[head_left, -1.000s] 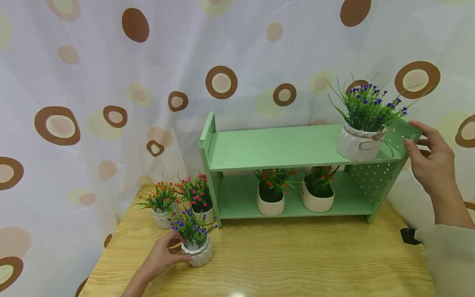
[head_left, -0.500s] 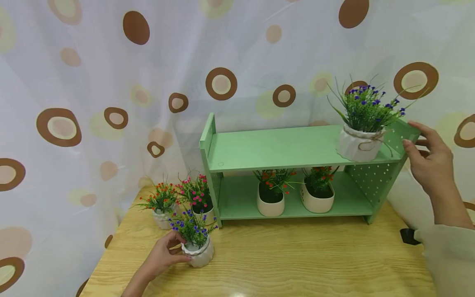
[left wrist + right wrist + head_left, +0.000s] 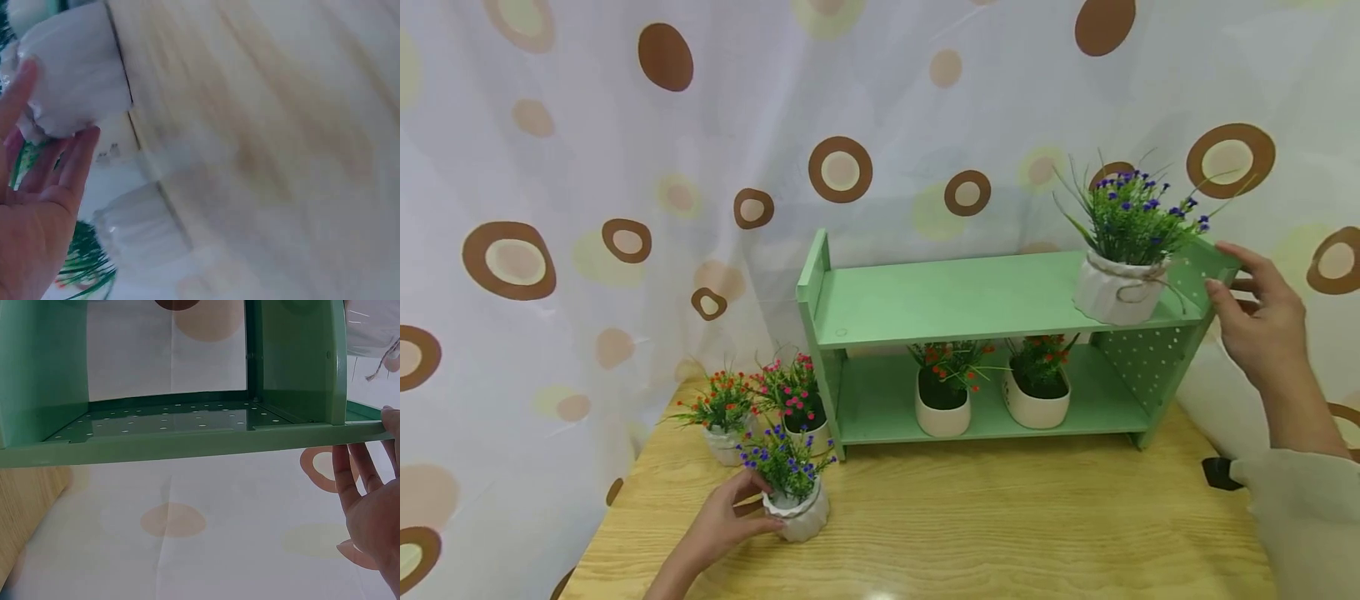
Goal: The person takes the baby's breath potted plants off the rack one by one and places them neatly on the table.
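In the head view my left hand grips a small white flowerpot with blue flowers by its left side, thumb in front and fingers behind. The pot stands upright on the table. The left wrist view shows the thumb and fingers on this white pot. My right hand pinches the upper edge of the right side panel of a green two-tier shelf. The right wrist view shows the fingers around that panel's edge. Beside it, a larger white pot with purple flowers stands on the top tier.
Two cream pots with orange-red flowers stand on the lower tier. Left of the shelf, a white pot with orange flowers and a pot with pink flowers stand on the wooden table. A spotted curtain hangs behind.
The whole scene shifts slightly left in the head view. Both hands keep their holds, and the pots and shelf stay in place relative to each other.
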`<state>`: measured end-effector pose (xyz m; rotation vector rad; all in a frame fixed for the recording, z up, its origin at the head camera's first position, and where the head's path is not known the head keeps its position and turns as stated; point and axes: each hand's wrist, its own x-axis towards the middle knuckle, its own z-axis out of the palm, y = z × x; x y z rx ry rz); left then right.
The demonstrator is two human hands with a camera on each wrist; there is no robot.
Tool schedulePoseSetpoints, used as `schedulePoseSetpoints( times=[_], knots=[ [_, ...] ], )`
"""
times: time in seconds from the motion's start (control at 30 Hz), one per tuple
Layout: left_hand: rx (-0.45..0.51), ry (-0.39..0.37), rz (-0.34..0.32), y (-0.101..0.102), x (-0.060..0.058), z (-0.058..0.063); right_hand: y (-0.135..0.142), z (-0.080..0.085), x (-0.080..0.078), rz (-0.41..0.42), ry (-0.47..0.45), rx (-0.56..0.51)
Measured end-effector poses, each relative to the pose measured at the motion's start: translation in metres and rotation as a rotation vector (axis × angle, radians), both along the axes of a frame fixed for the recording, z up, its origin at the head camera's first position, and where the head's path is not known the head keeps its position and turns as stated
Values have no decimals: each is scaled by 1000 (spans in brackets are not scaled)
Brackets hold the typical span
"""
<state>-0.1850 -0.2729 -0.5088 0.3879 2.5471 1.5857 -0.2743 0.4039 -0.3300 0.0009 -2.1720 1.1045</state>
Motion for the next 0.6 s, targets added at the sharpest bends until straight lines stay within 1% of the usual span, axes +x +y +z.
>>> schedulePoseSetpoints(
  times=[0.1, 0.2, 0.3, 0.37, 0.47, 0.53, 0.6],
  knots=[
    [-107, 29, -32, 0, 5, 11, 6, 2, 4, 22, -4, -10],
    [-198, 40, -77, -8, 18, 25, 5, 2, 4, 25, -18, 0],
    [-244, 56, -123, -11, 30, 43, 4, 2, 4, 23, -14, -4],
    [-229, 83, -155, -5, 37, 56, 2, 3, 3, 26, -4, -8],
    [-144, 171, -207, 17, 43, 74, 1, 3, 2, 12, 1, -1],
    [-78, 255, -247, 39, 42, 84, -1, 2, 2, -8, 7, 6],
    [-22, 348, -287, 64, 36, 93, -2, 2, 1, -29, 3, 13]
  ],
)
